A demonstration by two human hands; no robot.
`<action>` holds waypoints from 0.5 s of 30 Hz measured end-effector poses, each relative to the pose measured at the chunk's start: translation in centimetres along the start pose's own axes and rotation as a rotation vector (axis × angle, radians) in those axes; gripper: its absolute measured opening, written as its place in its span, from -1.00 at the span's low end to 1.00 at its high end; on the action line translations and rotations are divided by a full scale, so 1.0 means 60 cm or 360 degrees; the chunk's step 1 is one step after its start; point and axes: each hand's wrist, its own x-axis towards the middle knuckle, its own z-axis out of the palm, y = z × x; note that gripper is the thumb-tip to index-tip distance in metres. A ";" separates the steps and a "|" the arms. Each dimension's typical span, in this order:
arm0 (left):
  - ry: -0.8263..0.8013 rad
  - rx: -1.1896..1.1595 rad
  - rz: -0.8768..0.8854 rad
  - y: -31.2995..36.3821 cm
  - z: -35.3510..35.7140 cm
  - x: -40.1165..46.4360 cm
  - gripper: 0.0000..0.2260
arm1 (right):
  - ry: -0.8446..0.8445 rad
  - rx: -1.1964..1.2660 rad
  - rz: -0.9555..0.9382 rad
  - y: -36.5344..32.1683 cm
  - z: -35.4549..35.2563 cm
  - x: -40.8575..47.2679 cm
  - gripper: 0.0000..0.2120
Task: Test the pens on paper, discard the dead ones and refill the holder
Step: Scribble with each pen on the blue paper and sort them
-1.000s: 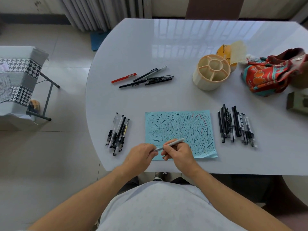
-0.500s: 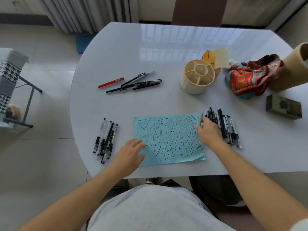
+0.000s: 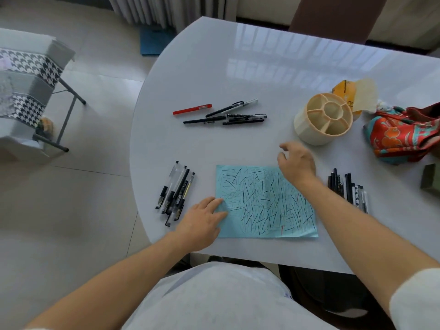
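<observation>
Centrally, low in the frame, the blue paper [image 3: 264, 201] lies flat on the white table [image 3: 238, 67], covered in short dark test strokes with a few red ones. The left hand [image 3: 202, 220] rests on its lower left corner, fingers straight and close together, pressing it down. The right hand [image 3: 296, 163] hovers over the paper's upper right corner, fingers loosely curled, holding nothing. The cream pen holder [image 3: 323, 120], round and split into compartments, stands empty at upper right. Three groups of pens lie out: about five in the left pile [image 3: 176, 194] beside the paper, five in the far group [image 3: 221, 114], one of them red, and a right row [image 3: 347, 189] too tightly packed to count.
</observation>
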 end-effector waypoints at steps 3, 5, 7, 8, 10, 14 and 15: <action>-0.0013 -0.0030 0.0019 -0.004 -0.005 -0.002 -0.51 | -0.0111 0.0032 -0.0148 -0.093 0.023 0.077 -0.67; -0.0017 -0.0055 0.0040 -0.007 -0.009 -0.005 -0.51 | -0.0194 -0.0061 -0.0239 -0.138 0.040 0.117 -0.62; -0.0039 -0.0074 0.0045 -0.008 -0.013 -0.006 -0.51 | -0.0285 -0.0247 -0.0281 -0.163 0.057 0.145 -0.57; -0.0050 -0.0082 0.0042 -0.008 -0.015 -0.005 -0.50 | -0.0321 -0.0364 -0.0292 -0.169 0.065 0.154 -0.56; -0.0078 -0.0097 0.0027 -0.007 -0.016 -0.004 -0.49 | -0.0350 -0.0558 -0.0314 -0.173 0.078 0.162 -0.62; -0.0139 -0.0101 0.0031 -0.007 -0.019 -0.003 -0.47 | -0.0399 -0.0705 -0.0400 -0.173 0.085 0.147 -0.72; -0.0151 -0.0101 0.0034 -0.007 -0.020 -0.003 -0.47 | -0.0425 -0.0674 -0.0410 -0.170 0.082 0.138 -0.73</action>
